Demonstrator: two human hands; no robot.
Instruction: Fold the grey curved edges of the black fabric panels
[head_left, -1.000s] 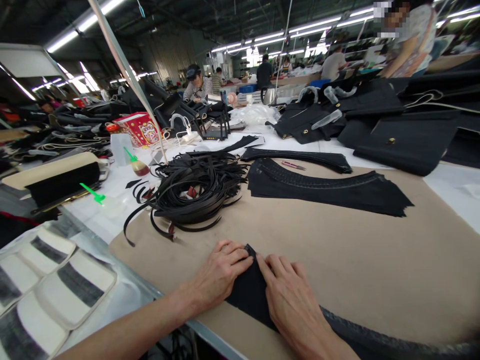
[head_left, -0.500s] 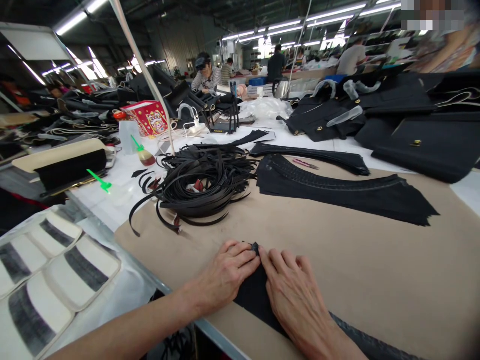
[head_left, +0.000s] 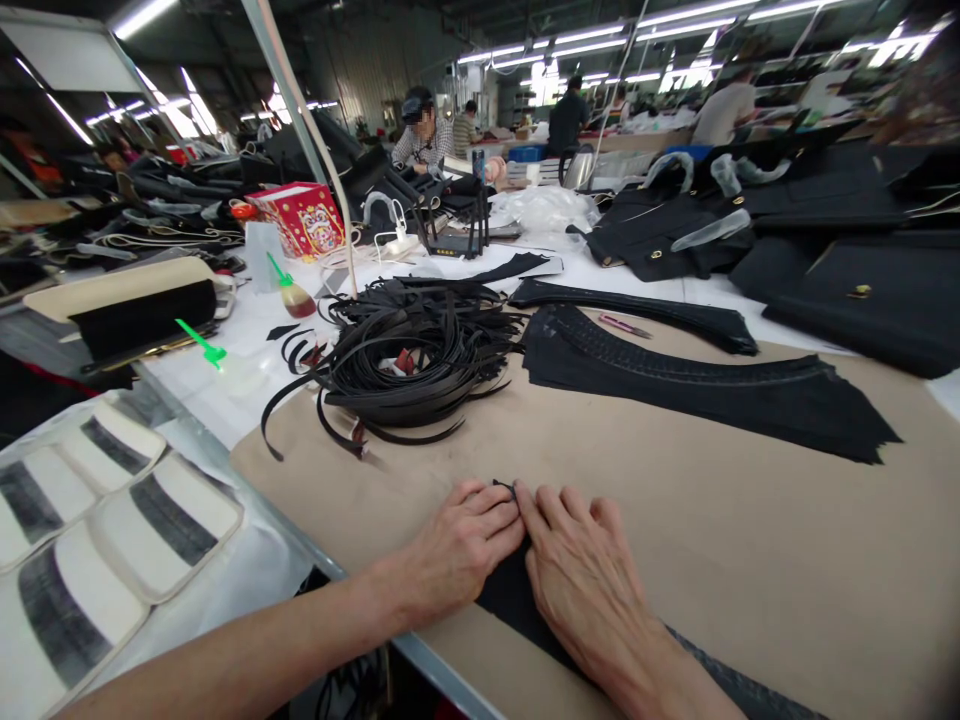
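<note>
A long black fabric piece (head_left: 517, 600) lies on the brown board, running from its far tip down to the lower right under my hands. My left hand (head_left: 466, 540) is closed at the far tip, its fingers curled and pinching the edge. Right beside it, my right hand (head_left: 585, 575) presses the same tip with its index finger and thumb, the other fingers bent. The fingertips of both hands nearly meet there. My right hand and forearm cover much of the piece; a textured strip (head_left: 739, 680) of it shows beyond the forearm.
Beyond my hands sits a heap of black strips (head_left: 420, 365). To its right lie stacked curved black pieces (head_left: 675, 375) and small pink-handled snips (head_left: 625, 326). Glue bottles (head_left: 296, 298), a red box (head_left: 311, 220) and black bags (head_left: 847, 280) stand farther back. Cream panels (head_left: 124, 535) are at left.
The whole scene has shifted slightly as the head turned. Both hands stay at the tip of the black piece, fingertips a little closer together, covering more of the tip.
</note>
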